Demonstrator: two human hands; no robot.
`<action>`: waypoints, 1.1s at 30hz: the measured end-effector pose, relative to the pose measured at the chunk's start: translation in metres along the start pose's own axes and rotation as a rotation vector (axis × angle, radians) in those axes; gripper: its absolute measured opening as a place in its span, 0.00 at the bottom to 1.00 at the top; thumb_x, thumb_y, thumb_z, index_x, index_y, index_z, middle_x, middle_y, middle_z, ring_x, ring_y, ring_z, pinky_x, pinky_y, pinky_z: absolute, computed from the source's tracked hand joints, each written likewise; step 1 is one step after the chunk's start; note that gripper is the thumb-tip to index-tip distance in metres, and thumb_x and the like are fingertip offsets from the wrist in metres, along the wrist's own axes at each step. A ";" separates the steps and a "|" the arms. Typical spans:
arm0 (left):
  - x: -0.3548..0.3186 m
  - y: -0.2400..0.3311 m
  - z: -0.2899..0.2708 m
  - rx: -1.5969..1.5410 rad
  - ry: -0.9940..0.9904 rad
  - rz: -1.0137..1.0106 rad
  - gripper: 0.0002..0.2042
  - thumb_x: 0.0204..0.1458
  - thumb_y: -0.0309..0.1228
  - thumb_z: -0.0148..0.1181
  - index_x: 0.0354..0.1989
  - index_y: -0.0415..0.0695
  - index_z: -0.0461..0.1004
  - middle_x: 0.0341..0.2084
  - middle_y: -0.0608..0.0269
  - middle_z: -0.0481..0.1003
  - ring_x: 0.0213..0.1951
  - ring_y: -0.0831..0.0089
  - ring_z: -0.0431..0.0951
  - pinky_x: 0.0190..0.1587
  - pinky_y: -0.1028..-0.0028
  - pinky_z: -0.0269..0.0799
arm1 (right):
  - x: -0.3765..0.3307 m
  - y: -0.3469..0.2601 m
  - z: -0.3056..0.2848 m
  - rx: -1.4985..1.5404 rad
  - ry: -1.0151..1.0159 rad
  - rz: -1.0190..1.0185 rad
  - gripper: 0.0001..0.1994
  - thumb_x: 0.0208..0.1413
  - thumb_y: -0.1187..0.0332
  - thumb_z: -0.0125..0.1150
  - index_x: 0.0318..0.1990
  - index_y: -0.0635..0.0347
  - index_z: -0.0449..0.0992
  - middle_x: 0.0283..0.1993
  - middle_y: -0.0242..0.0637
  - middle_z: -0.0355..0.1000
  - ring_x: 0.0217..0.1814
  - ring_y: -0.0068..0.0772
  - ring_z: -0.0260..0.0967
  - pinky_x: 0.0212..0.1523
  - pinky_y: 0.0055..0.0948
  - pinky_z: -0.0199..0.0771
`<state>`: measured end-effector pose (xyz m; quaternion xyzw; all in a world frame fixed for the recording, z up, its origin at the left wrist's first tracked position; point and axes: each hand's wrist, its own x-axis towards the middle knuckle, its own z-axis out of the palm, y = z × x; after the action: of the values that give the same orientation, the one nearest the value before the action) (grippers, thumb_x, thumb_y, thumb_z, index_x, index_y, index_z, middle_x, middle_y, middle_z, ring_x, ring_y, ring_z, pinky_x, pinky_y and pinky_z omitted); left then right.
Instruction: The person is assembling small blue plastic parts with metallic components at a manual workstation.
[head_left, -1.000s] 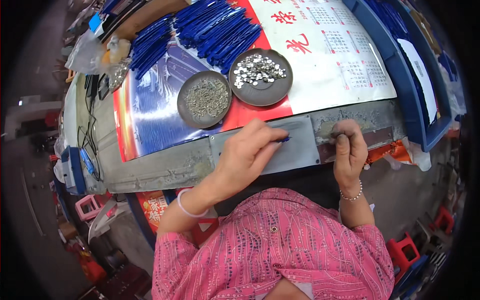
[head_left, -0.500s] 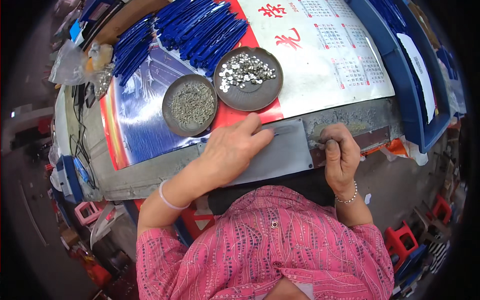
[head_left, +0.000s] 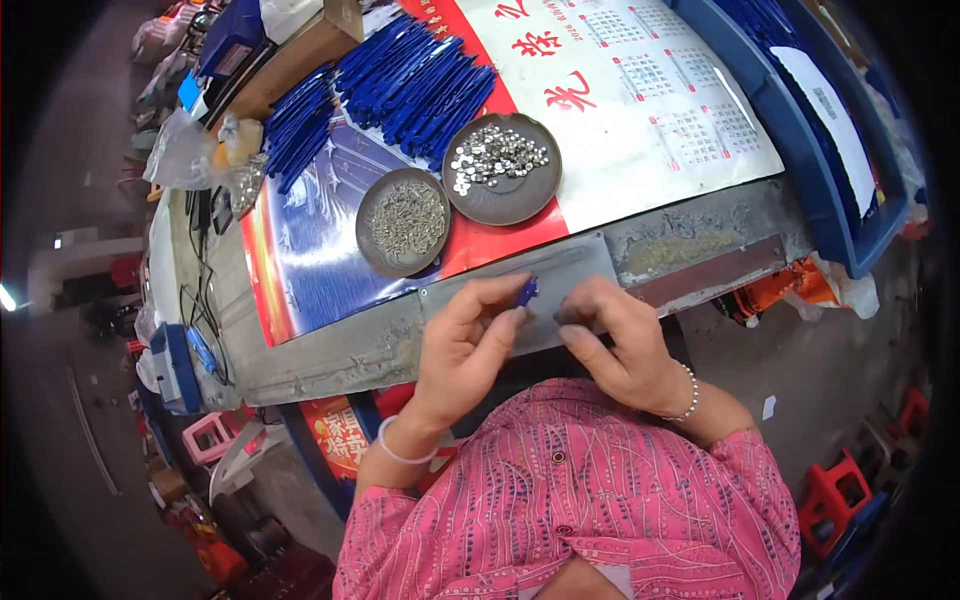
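Note:
My left hand [head_left: 465,345] pinches a small blue piece [head_left: 528,291] between thumb and forefinger, above a grey metal plate [head_left: 575,262] at the bench's near edge. Close to it on the right is my right hand [head_left: 625,345], thumb and fingers pressed together; whatever may be between them is hidden. Beyond the hands stand two round dark dishes. The left dish [head_left: 372,252] holds many small metal pins, and the right dish [head_left: 505,205] holds small shiny discs. Behind them lie piles of slim blue pieces [head_left: 415,95].
A printed calendar sheet [head_left: 640,180] covers much of the bench. A blue bin [head_left: 850,235] stands at the right edge with more blue pieces inside. Clear plastic bags [head_left: 185,150] and black cables [head_left: 205,265] lie at the left. A red stool [head_left: 835,500] stands on the floor at lower right.
My left hand has drawn back toward me and now shows a small blue piece. My right hand has moved left to beside it. The view has shifted slightly.

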<state>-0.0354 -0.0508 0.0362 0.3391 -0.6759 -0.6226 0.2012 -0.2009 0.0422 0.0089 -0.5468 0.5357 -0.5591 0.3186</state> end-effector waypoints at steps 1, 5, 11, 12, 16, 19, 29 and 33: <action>-0.003 -0.001 0.006 -0.168 0.027 -0.016 0.13 0.56 0.20 0.52 0.50 0.37 0.67 0.33 0.61 0.72 0.22 0.83 0.68 0.23 0.86 0.61 | 0.002 -0.002 0.002 0.001 0.009 0.011 0.08 0.54 0.72 0.57 0.34 0.68 0.67 0.29 0.40 0.66 0.27 0.32 0.64 0.28 0.25 0.66; -0.012 0.000 0.025 -0.411 0.076 0.013 0.14 0.58 0.23 0.49 0.53 0.38 0.63 0.33 0.60 0.72 0.20 0.83 0.66 0.19 0.85 0.61 | 0.012 -0.002 0.012 -0.007 0.061 -0.072 0.07 0.53 0.74 0.57 0.32 0.68 0.67 0.28 0.39 0.65 0.26 0.30 0.63 0.27 0.24 0.64; -0.031 -0.018 0.031 -0.560 0.046 0.093 0.16 0.59 0.20 0.44 0.56 0.39 0.58 0.38 0.59 0.71 0.26 0.82 0.70 0.29 0.84 0.67 | 0.018 -0.001 0.027 -0.075 0.116 -0.156 0.07 0.48 0.75 0.61 0.30 0.67 0.68 0.23 0.39 0.65 0.18 0.31 0.63 0.19 0.27 0.63; -0.033 -0.020 0.034 -0.576 0.056 0.093 0.16 0.59 0.20 0.44 0.56 0.39 0.58 0.38 0.59 0.71 0.26 0.82 0.70 0.29 0.84 0.67 | 0.019 0.000 0.031 -0.051 0.132 -0.206 0.06 0.48 0.76 0.60 0.29 0.66 0.68 0.22 0.39 0.64 0.18 0.32 0.63 0.19 0.27 0.62; -0.039 -0.026 0.049 -0.508 0.215 0.271 0.15 0.58 0.19 0.45 0.55 0.37 0.59 0.43 0.61 0.69 0.40 0.82 0.69 0.42 0.83 0.65 | 0.021 0.003 0.034 -0.231 0.144 -0.368 0.07 0.50 0.74 0.58 0.27 0.64 0.66 0.20 0.40 0.62 0.17 0.35 0.61 0.17 0.29 0.59; -0.039 -0.033 0.052 -0.456 0.288 0.331 0.15 0.58 0.19 0.45 0.54 0.37 0.60 0.41 0.62 0.69 0.38 0.83 0.68 0.41 0.84 0.65 | 0.018 0.005 0.042 -0.376 0.161 -0.391 0.08 0.52 0.72 0.57 0.26 0.64 0.64 0.19 0.39 0.61 0.15 0.37 0.57 0.17 0.30 0.57; -0.043 -0.041 0.054 -0.693 0.329 0.376 0.12 0.58 0.18 0.45 0.51 0.35 0.63 0.40 0.61 0.72 0.41 0.81 0.72 0.44 0.83 0.67 | 0.017 -0.002 0.051 -0.245 0.136 -0.276 0.10 0.49 0.72 0.61 0.26 0.64 0.65 0.18 0.38 0.61 0.15 0.36 0.59 0.17 0.29 0.58; -0.047 -0.048 0.052 -0.570 0.361 0.349 0.12 0.58 0.18 0.45 0.51 0.34 0.63 0.37 0.62 0.72 0.38 0.82 0.72 0.41 0.83 0.68 | 0.010 0.006 0.055 -0.456 0.132 -0.360 0.09 0.50 0.72 0.60 0.26 0.64 0.66 0.18 0.39 0.62 0.15 0.37 0.60 0.16 0.29 0.58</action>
<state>-0.0291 0.0195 -0.0114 0.2535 -0.4769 -0.6723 0.5063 -0.1520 0.0182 -0.0033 -0.6528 0.5616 -0.5061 0.0478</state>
